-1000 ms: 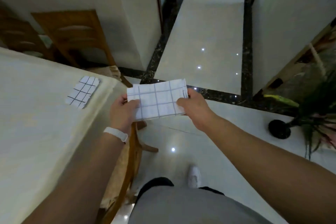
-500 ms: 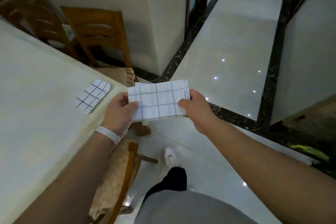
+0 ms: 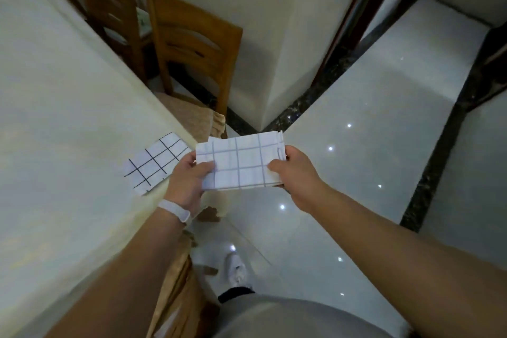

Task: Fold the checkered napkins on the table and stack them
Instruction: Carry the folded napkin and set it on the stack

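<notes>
Both hands, the left hand [image 3: 189, 178] and the right hand [image 3: 295, 175], pinch the folded napkin [image 3: 238, 164] in the air beside the desk [image 3: 55, 118], so lay it flat and square on the napkin [image 3: 155, 162] already there.

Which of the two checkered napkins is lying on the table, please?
The black-lined napkin near the table edge; the blue-lined napkin is held in the air.
</notes>
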### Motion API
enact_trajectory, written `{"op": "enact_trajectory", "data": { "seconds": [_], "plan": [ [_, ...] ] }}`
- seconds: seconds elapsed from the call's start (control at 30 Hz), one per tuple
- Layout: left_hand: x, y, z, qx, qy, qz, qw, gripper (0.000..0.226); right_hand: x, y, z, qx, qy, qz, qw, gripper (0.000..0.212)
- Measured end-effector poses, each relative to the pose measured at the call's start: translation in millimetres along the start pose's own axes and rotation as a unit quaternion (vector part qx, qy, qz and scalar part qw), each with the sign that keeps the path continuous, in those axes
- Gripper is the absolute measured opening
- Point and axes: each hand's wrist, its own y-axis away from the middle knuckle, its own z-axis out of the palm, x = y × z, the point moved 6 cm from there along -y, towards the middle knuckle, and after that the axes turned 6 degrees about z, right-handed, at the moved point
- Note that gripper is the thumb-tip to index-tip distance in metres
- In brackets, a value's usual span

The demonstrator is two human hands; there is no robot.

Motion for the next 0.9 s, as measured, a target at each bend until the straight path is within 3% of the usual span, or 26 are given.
{"op": "enact_trajectory", "data": {
  "seconds": [0.4,0.6,0.9],
  "plan": [
    [16.4,-28.4,-99.7,0.137,0.014,0.029,0.99,0.032,-43.4,-57.8,113.8,-0.11,0.134,-0.015,0.985,0.032],
    [1.6,-29.3,-138.9,0.24,0.013,-0.006,0.971,0.018,-51.9,-90.3,170.7,-0.176,0.215,-0.061,0.959,0.026],
    [-22.6,-54.2,-169.8,0.357,-0.096,-0.094,0.924,0.027,-43.0,-150.8,217.5,-0.217,0.333,-0.089,0.913,0.013]
  ]
}}
